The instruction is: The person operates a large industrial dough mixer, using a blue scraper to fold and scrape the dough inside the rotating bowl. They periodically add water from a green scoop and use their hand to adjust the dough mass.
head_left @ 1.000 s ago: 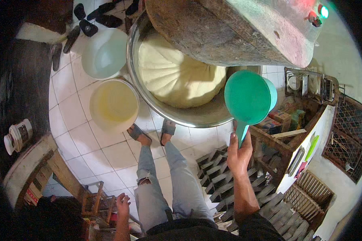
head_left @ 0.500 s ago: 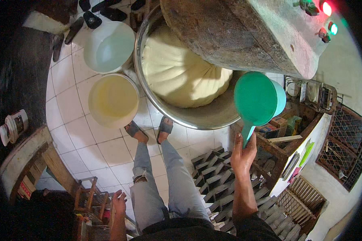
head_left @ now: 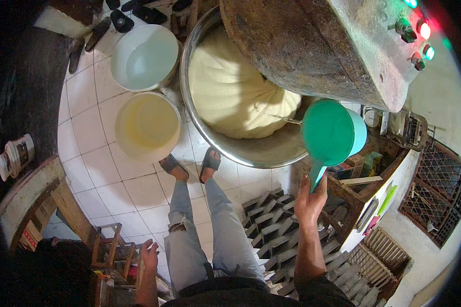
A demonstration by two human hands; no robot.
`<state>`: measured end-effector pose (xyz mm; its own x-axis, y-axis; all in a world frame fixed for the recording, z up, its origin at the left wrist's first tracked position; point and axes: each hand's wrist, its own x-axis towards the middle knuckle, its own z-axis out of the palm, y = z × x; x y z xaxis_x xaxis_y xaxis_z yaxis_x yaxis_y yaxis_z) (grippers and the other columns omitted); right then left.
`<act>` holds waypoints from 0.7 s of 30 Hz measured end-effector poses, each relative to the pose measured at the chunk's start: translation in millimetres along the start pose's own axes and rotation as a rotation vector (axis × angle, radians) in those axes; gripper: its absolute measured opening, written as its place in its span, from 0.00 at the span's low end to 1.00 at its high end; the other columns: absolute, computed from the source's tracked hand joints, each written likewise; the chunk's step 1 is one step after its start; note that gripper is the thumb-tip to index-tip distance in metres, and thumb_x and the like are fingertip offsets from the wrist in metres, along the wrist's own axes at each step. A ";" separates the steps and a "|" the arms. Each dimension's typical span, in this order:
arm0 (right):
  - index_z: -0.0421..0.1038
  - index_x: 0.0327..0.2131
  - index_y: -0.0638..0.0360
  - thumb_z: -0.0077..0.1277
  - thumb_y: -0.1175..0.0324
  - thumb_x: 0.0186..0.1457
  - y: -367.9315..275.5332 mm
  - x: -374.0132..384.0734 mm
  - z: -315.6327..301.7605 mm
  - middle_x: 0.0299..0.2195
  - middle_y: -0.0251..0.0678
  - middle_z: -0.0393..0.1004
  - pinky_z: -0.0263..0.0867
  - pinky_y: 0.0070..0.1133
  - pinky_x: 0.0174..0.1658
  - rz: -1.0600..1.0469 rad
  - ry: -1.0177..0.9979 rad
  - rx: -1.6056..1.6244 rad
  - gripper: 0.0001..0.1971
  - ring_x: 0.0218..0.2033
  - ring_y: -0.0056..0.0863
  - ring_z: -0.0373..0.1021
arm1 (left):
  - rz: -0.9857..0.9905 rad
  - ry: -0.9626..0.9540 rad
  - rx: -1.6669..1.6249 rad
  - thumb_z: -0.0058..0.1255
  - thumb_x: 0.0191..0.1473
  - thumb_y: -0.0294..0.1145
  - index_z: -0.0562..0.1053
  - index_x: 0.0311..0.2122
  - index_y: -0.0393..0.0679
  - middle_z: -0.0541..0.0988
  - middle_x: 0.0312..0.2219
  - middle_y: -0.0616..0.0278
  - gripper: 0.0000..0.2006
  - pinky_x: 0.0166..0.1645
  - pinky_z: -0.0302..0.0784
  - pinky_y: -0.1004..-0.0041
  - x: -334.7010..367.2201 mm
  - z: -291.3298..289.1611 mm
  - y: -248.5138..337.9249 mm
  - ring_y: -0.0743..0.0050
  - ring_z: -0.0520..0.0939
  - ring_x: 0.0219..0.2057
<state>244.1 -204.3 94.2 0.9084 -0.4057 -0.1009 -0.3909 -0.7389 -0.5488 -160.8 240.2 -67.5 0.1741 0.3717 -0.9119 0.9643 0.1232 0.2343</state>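
Observation:
My right hand (head_left: 310, 202) is closed round the handle of a green water dipper (head_left: 327, 130), held over the right rim of a big steel mixing bowl (head_left: 217, 149). What the dipper holds, if anything, is hard to make out. A large mass of pale dough (head_left: 230, 92) fills much of the bowl. Beside the dipper, part of a metal mixer hook (head_left: 290, 121) shows against the dough. My left hand (head_left: 149, 254) hangs low at my left side, empty, its fingers loosely apart.
The mixer's worn head (head_left: 302, 51) overhangs the bowl, with lit buttons (head_left: 423, 30) on its side. A white bucket (head_left: 117, 61) and a bucket with yellowish contents (head_left: 119, 128) stand left of the bowl. Stacked dark metal pans (head_left: 276, 230) and a wooden workbench (head_left: 361, 187) are at my right.
A metal hook now shows at the dough's right side, and the dough's folds have shifted. My right hand still holds the dipper near the bowl's rim. The view has shifted slightly.

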 end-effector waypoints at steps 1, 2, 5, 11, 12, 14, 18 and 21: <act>0.69 0.45 0.68 0.50 0.72 0.64 4.1 -0.7 0.7 0.25 0.39 0.73 0.66 0.25 0.32 0.014 -0.002 0.006 0.09 0.27 0.22 0.66 | -0.004 -0.001 -0.011 0.56 0.60 0.37 0.70 0.56 0.41 0.76 0.49 0.55 0.22 0.45 0.80 0.61 0.1 -0.3 1.1 0.61 0.81 0.46; 0.69 0.45 0.68 0.50 0.72 0.64 4.9 -1.6 1.0 0.26 0.39 0.74 0.66 0.25 0.33 0.048 -0.013 0.031 0.09 0.27 0.22 0.66 | -0.017 -0.003 -0.019 0.57 0.60 0.36 0.70 0.57 0.40 0.75 0.50 0.54 0.22 0.46 0.80 0.60 0.6 -0.9 1.9 0.61 0.81 0.47; 0.69 0.45 0.68 0.50 0.73 0.64 3.4 -3.5 3.6 0.28 0.39 0.74 0.67 0.25 0.34 0.079 -0.022 0.084 0.10 0.29 0.22 0.66 | -0.046 -0.006 -0.036 0.57 0.60 0.33 0.70 0.57 0.38 0.74 0.52 0.51 0.22 0.47 0.82 0.59 1.1 -2.5 5.6 0.61 0.80 0.48; 0.69 0.47 0.69 0.49 0.73 0.65 9.1 -8.2 7.1 0.31 0.40 0.75 0.67 0.25 0.38 0.083 -0.016 0.104 0.11 0.32 0.23 0.67 | -0.062 -0.004 -0.021 0.57 0.60 0.33 0.70 0.57 0.38 0.74 0.52 0.51 0.22 0.48 0.82 0.60 5.9 -6.2 2.3 0.61 0.80 0.48; 0.69 0.47 0.68 0.49 0.73 0.65 5.9 -8.9 7.6 0.31 0.40 0.75 0.67 0.25 0.38 0.085 -0.012 0.095 0.11 0.32 0.23 0.67 | -0.064 0.000 -0.021 0.57 0.60 0.33 0.70 0.57 0.38 0.74 0.52 0.51 0.21 0.48 0.82 0.61 8.0 -7.9 -3.0 0.61 0.80 0.48; 0.69 0.47 0.68 0.49 0.73 0.65 6.8 -9.8 7.0 0.31 0.40 0.75 0.67 0.25 0.38 0.081 -0.008 0.088 0.11 0.32 0.23 0.68 | -0.067 0.000 -0.026 0.57 0.60 0.32 0.70 0.57 0.38 0.74 0.52 0.52 0.21 0.48 0.82 0.61 7.4 -6.0 0.5 0.61 0.80 0.47; 0.69 0.47 0.68 0.50 0.72 0.65 11.9 -10.1 6.3 0.31 0.40 0.75 0.68 0.25 0.39 0.073 -0.004 0.105 0.11 0.33 0.23 0.68 | -0.058 -0.001 -0.027 0.57 0.60 0.33 0.70 0.57 0.37 0.74 0.52 0.52 0.21 0.47 0.82 0.60 6.7 -7.8 -1.8 0.61 0.80 0.47; 0.69 0.47 0.68 0.50 0.72 0.65 9.0 -9.8 5.4 0.32 0.40 0.76 0.68 0.25 0.39 0.113 -0.017 0.095 0.11 0.34 0.24 0.69 | -0.045 0.009 -0.018 0.57 0.60 0.33 0.70 0.56 0.37 0.75 0.52 0.52 0.22 0.46 0.82 0.60 8.2 -9.5 -7.7 0.61 0.80 0.46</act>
<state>232.4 -204.1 85.8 0.8621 -0.4738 -0.1798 -0.4758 -0.6348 -0.6088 -168.6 251.0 -73.6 0.1292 0.3735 -0.9186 0.9674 0.1562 0.1996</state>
